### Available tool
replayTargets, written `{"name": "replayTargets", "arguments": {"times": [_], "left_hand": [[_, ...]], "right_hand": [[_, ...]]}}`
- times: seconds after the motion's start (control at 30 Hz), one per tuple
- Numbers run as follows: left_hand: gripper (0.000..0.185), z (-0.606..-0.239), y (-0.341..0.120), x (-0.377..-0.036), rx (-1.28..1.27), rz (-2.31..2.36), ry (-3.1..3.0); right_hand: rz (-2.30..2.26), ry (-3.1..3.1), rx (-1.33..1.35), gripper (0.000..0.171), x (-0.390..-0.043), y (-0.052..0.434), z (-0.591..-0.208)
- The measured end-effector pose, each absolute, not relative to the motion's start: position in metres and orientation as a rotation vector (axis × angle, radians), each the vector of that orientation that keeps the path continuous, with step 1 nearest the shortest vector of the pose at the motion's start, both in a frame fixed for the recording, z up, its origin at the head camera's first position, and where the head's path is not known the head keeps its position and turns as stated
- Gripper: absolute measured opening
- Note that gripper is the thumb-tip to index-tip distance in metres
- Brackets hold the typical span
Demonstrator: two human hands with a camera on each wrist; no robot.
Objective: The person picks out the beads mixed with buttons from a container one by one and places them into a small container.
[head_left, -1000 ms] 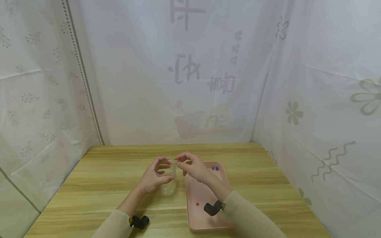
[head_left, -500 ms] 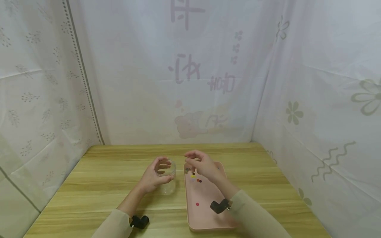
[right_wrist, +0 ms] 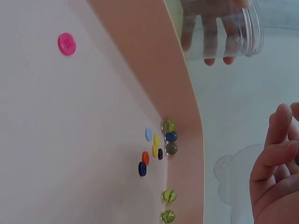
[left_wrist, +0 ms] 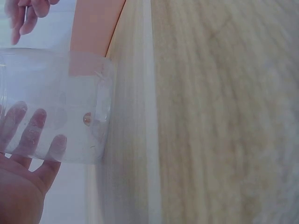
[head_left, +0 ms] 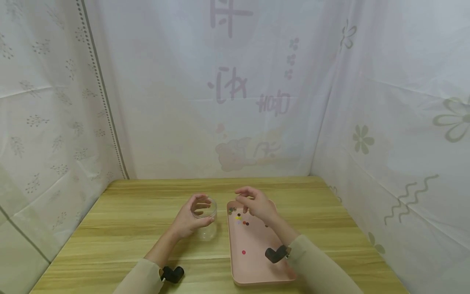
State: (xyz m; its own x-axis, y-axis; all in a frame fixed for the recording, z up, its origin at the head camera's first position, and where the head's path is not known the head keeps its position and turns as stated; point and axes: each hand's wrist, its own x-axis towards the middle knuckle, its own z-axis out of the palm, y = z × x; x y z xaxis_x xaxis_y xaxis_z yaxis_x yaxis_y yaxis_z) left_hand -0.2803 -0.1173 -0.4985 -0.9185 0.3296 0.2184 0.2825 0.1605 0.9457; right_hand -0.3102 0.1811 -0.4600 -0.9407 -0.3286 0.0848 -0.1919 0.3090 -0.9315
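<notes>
My left hand grips a clear plastic jar, fingers round its far side and thumb on the near side. Through its wall in the left wrist view, a small orange-brown piece shows near the bottom. My right hand hovers above the far part of a pink tray, fingers loosely bent, with nothing visible between them. A pink button lies in the tray. Farther along are an orange button, a dark blue button, smaller coloured buttons and several glass marbles against the wall.
The wooden table carries the tray, right of the jar. White printed curtains hang behind and on both sides. A small dark piece sits by the tray's right side, partly covered by the right arm.
My right hand has drawn away from the jar's mouth, moving right over the tray, and its fingers have loosened. Buttons and marbles it covered now show. My left hand and the jar stay put.
</notes>
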Motion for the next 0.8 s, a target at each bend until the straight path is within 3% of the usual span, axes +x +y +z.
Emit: {"name": "replayTargets", "arguments": {"times": [0.8], "left_hand": [[0.073,-0.498,-0.118,-0.280,0.623,1.909,2.350]], "right_hand": [[-1.678,2.491,-0.403,0.033,-0.320,0.206,-0.475]]}}
